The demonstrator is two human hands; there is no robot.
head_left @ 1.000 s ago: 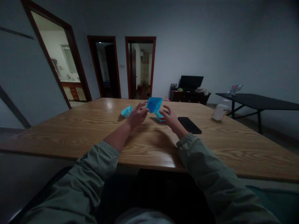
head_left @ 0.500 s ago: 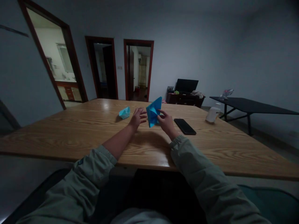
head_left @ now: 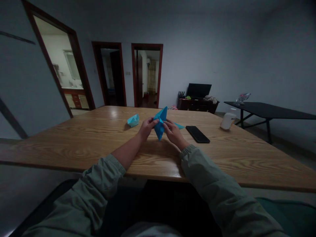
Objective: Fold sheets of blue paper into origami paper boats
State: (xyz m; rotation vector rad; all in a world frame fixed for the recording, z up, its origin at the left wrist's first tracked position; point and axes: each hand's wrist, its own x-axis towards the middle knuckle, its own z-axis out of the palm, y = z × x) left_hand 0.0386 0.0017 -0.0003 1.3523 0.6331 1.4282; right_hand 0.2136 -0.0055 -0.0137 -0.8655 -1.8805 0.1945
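A folded blue paper [head_left: 161,115] with pointed ends is held up over the table, its long axis roughly upright. My left hand [head_left: 147,127] pinches its left side with thumb and fingers. On the other side, my right hand [head_left: 174,133] grips it, the thumb near its middle. To the left of my left hand lies a light blue folded paper boat [head_left: 133,120]. Behind my right hand a light blue paper piece [head_left: 178,125] partly shows on the table; the rest of it is hidden.
The wooden table [head_left: 98,148] spans the view. A black phone [head_left: 197,134] lies right of my right hand, and a whitish bottle [head_left: 227,120] stands farther right. Beyond are a black table [head_left: 269,110], a dark screen [head_left: 198,90] on a cabinet, and several doorways.
My left hand has gone from open beside the paper to gripping it. The blue paper has turned and come slightly lower, and the light blue piece behind my right hand shows more.
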